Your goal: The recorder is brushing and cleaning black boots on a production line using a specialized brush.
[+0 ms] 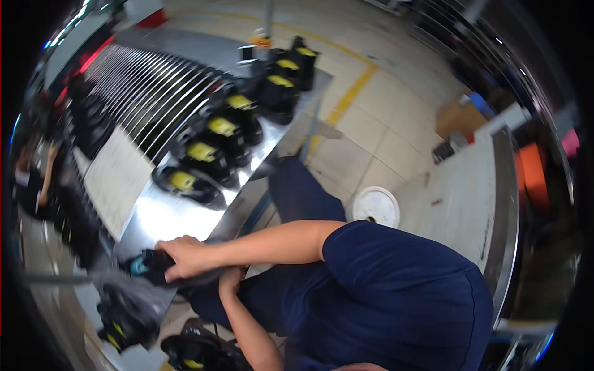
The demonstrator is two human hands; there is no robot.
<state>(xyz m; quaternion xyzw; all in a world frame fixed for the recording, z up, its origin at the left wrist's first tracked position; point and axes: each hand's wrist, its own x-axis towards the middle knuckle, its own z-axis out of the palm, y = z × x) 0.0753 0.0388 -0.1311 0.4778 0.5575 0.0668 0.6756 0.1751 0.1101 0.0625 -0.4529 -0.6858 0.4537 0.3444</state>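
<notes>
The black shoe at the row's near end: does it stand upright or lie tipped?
Upright: the shoe rests on the metal table, its yellow patch facing up.

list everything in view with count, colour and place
Metal table: one, silver, left
Yellow-patched shoes: about seven, black, on table
Teal-patched shoe: one, black, left below centre
More shoes: uncounted, black, lower left
Roller conveyor: one, silver, upper left
Board: one, whitish, beside conveyor
Round lid: one, white, right of centre
Cardboard box: one, brown, upper right
Floor lines: several, yellow, top
Orange object: one, orange, right
Other person: one, dark top, far left
Shirt: one, navy, lower right
Right hand: one, bare, on teal-patched shoe
Left hand: one, bare, partly hidden
</notes>
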